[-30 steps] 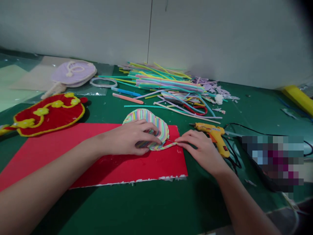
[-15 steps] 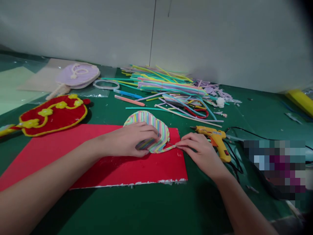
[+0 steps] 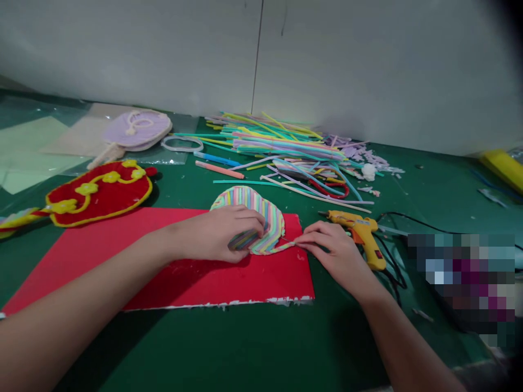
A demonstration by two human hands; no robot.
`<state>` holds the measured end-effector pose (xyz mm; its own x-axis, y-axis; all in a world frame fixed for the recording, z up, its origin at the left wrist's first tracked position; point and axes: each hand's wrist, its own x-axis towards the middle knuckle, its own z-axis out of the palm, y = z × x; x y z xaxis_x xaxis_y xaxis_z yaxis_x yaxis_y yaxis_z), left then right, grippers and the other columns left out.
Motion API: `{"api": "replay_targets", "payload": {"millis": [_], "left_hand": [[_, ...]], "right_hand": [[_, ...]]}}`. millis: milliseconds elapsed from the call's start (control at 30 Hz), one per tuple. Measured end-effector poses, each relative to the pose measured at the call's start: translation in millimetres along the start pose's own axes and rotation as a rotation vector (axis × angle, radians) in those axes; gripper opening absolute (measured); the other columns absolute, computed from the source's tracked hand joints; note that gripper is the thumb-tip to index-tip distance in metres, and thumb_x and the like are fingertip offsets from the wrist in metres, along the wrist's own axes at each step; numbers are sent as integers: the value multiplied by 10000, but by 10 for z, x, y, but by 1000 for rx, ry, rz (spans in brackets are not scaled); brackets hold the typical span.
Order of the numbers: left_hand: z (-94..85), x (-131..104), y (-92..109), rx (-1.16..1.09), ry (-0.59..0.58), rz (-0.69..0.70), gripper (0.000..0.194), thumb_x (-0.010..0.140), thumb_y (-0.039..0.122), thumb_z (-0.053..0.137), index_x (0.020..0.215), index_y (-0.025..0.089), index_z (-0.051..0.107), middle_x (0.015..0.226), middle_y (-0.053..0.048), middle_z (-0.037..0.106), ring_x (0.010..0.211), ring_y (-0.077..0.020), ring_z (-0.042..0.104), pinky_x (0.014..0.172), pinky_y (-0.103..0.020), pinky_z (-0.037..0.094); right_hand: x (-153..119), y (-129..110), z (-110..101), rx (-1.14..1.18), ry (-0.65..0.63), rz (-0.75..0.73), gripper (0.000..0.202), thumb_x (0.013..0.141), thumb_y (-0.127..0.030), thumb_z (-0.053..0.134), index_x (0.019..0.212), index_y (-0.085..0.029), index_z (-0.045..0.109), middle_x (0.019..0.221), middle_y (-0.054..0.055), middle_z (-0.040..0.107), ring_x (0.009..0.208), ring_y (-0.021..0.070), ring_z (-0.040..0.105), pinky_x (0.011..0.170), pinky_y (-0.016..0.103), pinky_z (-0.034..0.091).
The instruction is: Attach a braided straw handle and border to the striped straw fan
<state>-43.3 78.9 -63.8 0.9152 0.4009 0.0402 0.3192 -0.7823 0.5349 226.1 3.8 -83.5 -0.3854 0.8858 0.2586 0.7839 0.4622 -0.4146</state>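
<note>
A rounded fan-shaped piece covered in pastel pipe-cleaner stripes lies on a red board. My left hand rests over its left part, fingers curled down and thumb at the lower edge, holding it in place. A twisted multicoloured pipe cleaner runs along the lower right rim and leads off to the right. Its free end is pinched between the thumb and fingertips of my right hand. A thin strand shows just above it. My left palm hides part of the striped piece.
A yellow glue gun with a black cord lies right of my right hand. Behind are heaped pipe cleaners, red-handled scissors and two markers. A red fan and a lilac fan lie at left.
The view has shifted slightly, so things at the left appear a little further right. Both hands keep nearly the same hold on the striped piece and the twisted pipe cleaner.
</note>
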Motion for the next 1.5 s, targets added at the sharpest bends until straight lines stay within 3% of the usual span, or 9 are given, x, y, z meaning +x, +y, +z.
{"api": "replay_targets", "payload": {"millis": [233, 367, 433, 567, 667, 767, 900, 1167, 1500], "left_hand": [[34, -11, -27, -64, 18, -20, 340, 738, 158, 597, 1065, 230, 541, 1181, -40, 568, 1130, -192, 503, 952, -287, 400], [-54, -161, 75, -132, 37, -114, 461, 788, 260, 603, 1231, 265, 473, 1297, -45, 509, 1193, -207, 481, 972, -297, 409], [-69, -302, 144, -153, 124, -218, 433, 820, 342, 577, 1237, 276, 476, 1306, -41, 503, 1190, -213, 490, 946, -302, 437], [77, -552, 243, -71, 461, -510, 281, 848, 434, 518, 1043, 242, 581, 1093, -46, 608, 1003, -216, 586, 858, -351, 494], [257, -605, 256, 15, 559, -609, 290, 854, 450, 503, 1006, 226, 605, 1080, -66, 592, 1000, -231, 577, 862, -385, 499], [362, -573, 223, 52, 574, -572, 302, 849, 441, 520, 1044, 227, 604, 1181, -78, 534, 1089, -241, 534, 932, -408, 469], [377, -533, 165, 42, 512, -483, 307, 818, 440, 577, 1044, 233, 605, 1239, -72, 492, 1135, -234, 509, 979, -405, 443], [372, -463, 200, 56, 525, -371, 232, 812, 378, 599, 984, 224, 615, 1111, -71, 526, 1052, -224, 527, 903, -402, 473], [373, -401, 210, 45, 534, -374, 198, 817, 396, 595, 895, 216, 624, 1033, -62, 525, 982, -215, 511, 861, -394, 466]], "right_hand": [[-4, -3, 9, 1, 2, -6, 143, 888, -224, 541, 914, -237, 681, 912, 20, 634, 865, 162, 582, 776, 317, 409], [-5, 16, 21, -4, 16, -11, 145, 889, -243, 540, 904, -238, 684, 910, 27, 641, 872, 171, 588, 777, 324, 408], [-7, 25, 26, -11, 24, -10, 155, 894, -255, 532, 900, -241, 686, 902, 28, 641, 867, 173, 588, 768, 327, 409], [-9, 20, 27, -9, 18, -28, 170, 902, -262, 519, 901, -245, 688, 886, 26, 642, 854, 169, 590, 754, 328, 409], [-8, 7, 26, -5, 18, -38, 170, 902, -263, 520, 895, -239, 688, 883, 26, 644, 851, 169, 593, 757, 330, 409], [-8, 2, 28, -8, 18, -38, 173, 903, -268, 516, 888, -236, 686, 885, 27, 645, 852, 169, 595, 761, 333, 408], [-9, 0, 25, -8, 9, -28, 173, 906, -271, 511, 895, -240, 681, 888, 28, 643, 860, 171, 592, 761, 333, 402], [-22, 0, 16, -3, -8, -15, 161, 899, -274, 524, 911, -244, 681, 907, 27, 640, 884, 174, 587, 786, 340, 390], [0, 33, 37, 44, -3, -54, 200, 917, -307, 492, 909, -245, 682, 913, 36, 645, 890, 187, 593, 786, 360, 377]]}}
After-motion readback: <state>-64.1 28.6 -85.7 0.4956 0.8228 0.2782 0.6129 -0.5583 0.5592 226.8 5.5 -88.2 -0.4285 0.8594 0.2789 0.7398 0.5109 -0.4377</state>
